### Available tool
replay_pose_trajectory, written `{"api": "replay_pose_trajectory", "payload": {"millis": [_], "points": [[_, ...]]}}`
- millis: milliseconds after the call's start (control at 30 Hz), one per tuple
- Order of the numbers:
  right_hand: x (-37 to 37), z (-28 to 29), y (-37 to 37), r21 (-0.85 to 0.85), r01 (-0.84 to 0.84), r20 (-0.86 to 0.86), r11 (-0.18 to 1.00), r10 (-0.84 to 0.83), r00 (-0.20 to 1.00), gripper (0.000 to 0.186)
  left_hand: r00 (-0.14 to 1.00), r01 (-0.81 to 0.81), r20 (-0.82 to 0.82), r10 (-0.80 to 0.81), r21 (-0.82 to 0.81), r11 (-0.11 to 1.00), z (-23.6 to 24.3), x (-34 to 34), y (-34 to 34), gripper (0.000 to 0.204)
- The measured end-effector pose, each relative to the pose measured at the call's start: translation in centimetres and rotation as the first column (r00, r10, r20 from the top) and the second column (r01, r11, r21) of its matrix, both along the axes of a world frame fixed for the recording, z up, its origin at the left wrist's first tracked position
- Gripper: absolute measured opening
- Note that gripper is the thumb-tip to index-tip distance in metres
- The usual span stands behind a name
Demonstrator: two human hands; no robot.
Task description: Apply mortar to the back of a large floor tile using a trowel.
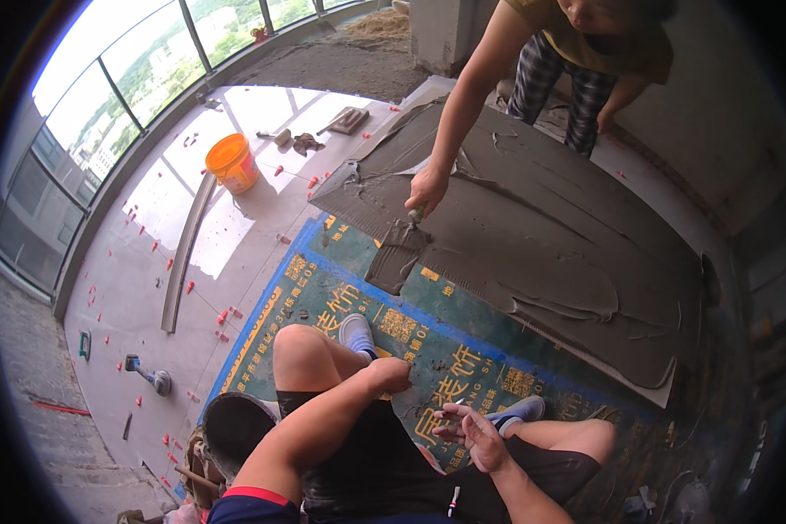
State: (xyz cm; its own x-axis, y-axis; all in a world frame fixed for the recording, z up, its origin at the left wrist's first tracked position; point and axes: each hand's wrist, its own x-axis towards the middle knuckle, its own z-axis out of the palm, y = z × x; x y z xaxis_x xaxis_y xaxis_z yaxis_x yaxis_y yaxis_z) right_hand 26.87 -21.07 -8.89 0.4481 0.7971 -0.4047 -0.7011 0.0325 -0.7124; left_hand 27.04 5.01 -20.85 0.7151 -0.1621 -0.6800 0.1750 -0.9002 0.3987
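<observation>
I sit with my knees bent. My left hand (391,376) hangs past my left knee in a loose fist, with nothing visible in it. Nearer my right knee, my right hand (479,437) is raised with the fingers apart, holding nothing. In front of me lies a large slab (533,227) coated with wet grey mortar. Another person's hand (429,189) grips a trowel (402,253), whose mortar-covered blade is at the slab's near edge. Printed green protective sheeting (341,306) with blue tape spreads under my feet.
On the pale tiled floor stand an orange bucket (232,163), a long metal straightedge (188,253) and a suction-cup tool (148,375). Several red tile levelling clips are scattered there. A rubber mallet (276,137) and a float (348,121) lie farther back. A dark bucket (238,432) stands by my left side.
</observation>
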Motion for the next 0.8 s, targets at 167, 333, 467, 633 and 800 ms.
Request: {"api": "replay_pose_trajectory", "payload": {"millis": [167, 333, 467, 633, 800], "points": [[0.1, 0.0, -0.1, -0.008, 0.001, 0.007, 1.000, -0.001, 1.000, 0.056, 0.998, 0.062, -0.030, -0.062, 0.009, 0.998, 0.7, 0.2, 0.1, 0.036], [0.1, 0.0, 0.1, -0.010, 0.001, 0.004, 1.000, -0.001, 1.000, 0.057, 0.998, 0.066, -0.022, -0.066, 0.005, 0.998, 0.2, 0.3, 0.1, 0.036], [0.1, 0.3, 0.2, -0.014, 0.000, 0.016, 1.000, 0.001, 1.000, 0.057, 0.998, 0.055, -0.016, -0.055, -0.008, 0.998, -0.3, 0.2, 0.3, 0.035], [0.1, 0.2, 0.2, -0.006, -0.002, 0.004, 1.000, 0.002, 1.000, 0.055, 1.000, 0.010, 0.004, -0.009, -0.008, 1.000, 0.4, -0.1, 0.1, 0.035], [-0.1, 0.0, 0.0, -0.011, 0.009, 0.008, 1.000, -0.009, 1.000, 0.057, 0.998, 0.042, 0.036, -0.042, -0.016, 0.999, 0.8, 0.0, 0.0, 0.035]]}}
